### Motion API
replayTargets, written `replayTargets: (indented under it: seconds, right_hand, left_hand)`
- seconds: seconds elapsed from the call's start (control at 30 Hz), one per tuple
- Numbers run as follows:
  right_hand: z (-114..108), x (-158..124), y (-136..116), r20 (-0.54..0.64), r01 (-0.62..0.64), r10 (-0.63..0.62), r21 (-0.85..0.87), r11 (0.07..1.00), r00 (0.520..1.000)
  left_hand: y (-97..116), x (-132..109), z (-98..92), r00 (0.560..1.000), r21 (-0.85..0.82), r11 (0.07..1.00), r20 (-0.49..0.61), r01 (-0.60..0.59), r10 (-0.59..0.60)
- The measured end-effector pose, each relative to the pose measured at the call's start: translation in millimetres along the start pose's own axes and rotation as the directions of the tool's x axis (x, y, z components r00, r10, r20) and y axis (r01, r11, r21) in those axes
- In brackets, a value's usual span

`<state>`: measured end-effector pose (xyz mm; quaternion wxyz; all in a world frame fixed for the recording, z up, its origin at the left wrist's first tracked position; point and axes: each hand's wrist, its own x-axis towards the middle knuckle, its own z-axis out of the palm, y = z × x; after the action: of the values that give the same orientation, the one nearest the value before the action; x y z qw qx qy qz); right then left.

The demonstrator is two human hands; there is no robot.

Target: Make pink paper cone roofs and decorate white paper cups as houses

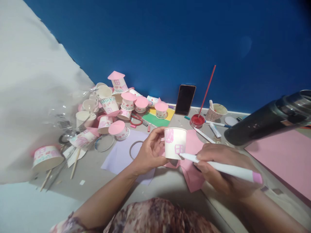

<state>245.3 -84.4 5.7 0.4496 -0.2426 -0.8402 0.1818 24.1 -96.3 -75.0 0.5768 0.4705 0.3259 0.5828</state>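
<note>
My left hand is wrapped round a white paper cup held upside down above the table. Pink shapes are drawn on the cup: a door and a small window. My right hand grips a white marker with a pink end; its tip touches the cup just below the pink window. Under both hands lies a sheet of pink paper and, to the left, a pale lilac sheet.
A heap of decorated cups with pink roofs fills the left back. A phone leans on the blue wall. A red paint pot with a stick, a patterned cup, a dark flask and pink paper lie to the right.
</note>
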Motion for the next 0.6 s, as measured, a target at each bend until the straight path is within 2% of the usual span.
replayTargets:
  seconds: [0.2, 0.4, 0.5, 0.6]
  right_hand:
    - [1.1, -0.2, 0.4, 0.019, 0.016, -0.016, -0.018, 1.0, 1.0]
    - [-1.2, 1.6, 1.8, 0.018, 0.057, -0.057, -0.023, 0.998, 0.998]
    - [-3.0, 2.7, 0.6, 0.062, 0.042, -0.039, -0.047, 0.998, 0.997]
    - [-3.7, 2.3, -0.5, 0.039, -0.003, 0.005, -0.058, 0.998, 0.999]
  left_hand:
    - [0.7, 0.1, 1.0, 1.0, -0.01, 1.0, 0.02, -0.023, 0.023]
    - [2.6, -0.7, 2.3, 1.0, -0.005, 1.0, -0.014, 0.014, -0.014]
    - [1.8, -0.9, 1.8, 0.999, -0.02, 0.999, -0.012, 0.03, -0.03]
    - [1.3, -1.1, 1.4, 0.999, -0.026, 0.999, -0.013, 0.042, -0.043]
